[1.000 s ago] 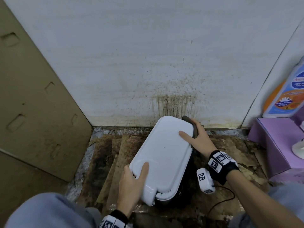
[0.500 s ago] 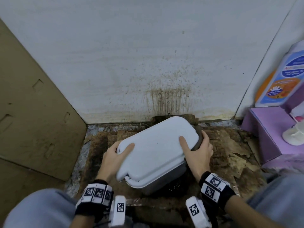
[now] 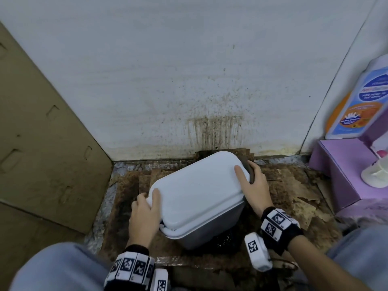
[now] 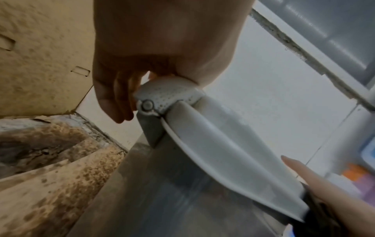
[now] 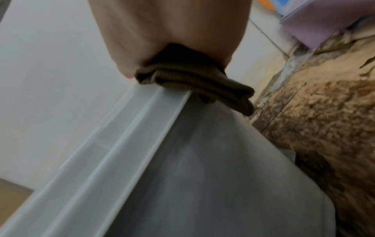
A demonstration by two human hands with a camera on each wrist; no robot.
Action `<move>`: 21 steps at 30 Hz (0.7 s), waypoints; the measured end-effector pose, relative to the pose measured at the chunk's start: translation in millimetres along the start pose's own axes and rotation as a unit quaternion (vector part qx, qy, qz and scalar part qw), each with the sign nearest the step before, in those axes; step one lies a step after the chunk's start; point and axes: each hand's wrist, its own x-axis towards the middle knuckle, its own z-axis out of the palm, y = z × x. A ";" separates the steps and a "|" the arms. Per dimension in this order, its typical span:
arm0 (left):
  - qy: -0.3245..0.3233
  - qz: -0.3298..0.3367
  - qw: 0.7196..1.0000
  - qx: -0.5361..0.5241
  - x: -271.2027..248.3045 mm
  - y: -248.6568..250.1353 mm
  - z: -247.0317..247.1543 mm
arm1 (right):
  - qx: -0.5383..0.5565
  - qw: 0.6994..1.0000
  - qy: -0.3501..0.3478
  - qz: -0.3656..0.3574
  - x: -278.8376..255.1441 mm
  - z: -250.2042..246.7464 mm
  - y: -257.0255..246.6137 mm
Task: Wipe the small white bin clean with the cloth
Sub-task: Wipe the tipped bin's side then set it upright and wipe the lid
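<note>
The small white bin (image 3: 197,192) stands slightly tilted on the dirty floor, lid closed, its long side running crosswise in the head view. My left hand (image 3: 144,208) grips the lid's left end at the hinge (image 4: 162,97), thumb on top and fingers curled beneath. At the lid's far right corner my right hand (image 3: 252,183) holds a bunched dark brown cloth (image 3: 250,168) against the edge, thumb lying on the lid. The right wrist view shows the cloth (image 5: 194,81) squeezed between the palm and the bin's rim (image 5: 142,121). The right fingertips are hidden.
A stained white wall (image 3: 214,131) rises just behind the bin. A cardboard panel (image 3: 42,154) leans at the left. Torn, soiled cardboard sheets (image 3: 294,185) cover the floor. At the right a purple box (image 3: 340,171) carries a bottle (image 3: 361,106) and a white object (image 3: 375,175).
The bin has turned from pointing towards me to lying crosswise. My left hand moved left and forward with the hinge end. The right hand stayed at the far corner with the cloth.
</note>
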 end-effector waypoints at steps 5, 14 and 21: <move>-0.051 -0.031 0.998 -0.024 -5.9 -7.6 0.2 | -0.001 0.996 -0.087 0.012 22.1 -15.3 -6.8; -0.063 0.009 0.998 0.001 -4.8 -8.7 -5.2 | -0.008 0.997 -0.073 -0.016 16.1 -17.0 -5.1; -0.080 0.045 0.996 -0.006 11.1 1.2 -15.4 | -0.013 1.000 -0.007 -0.026 -0.3 -18.5 0.2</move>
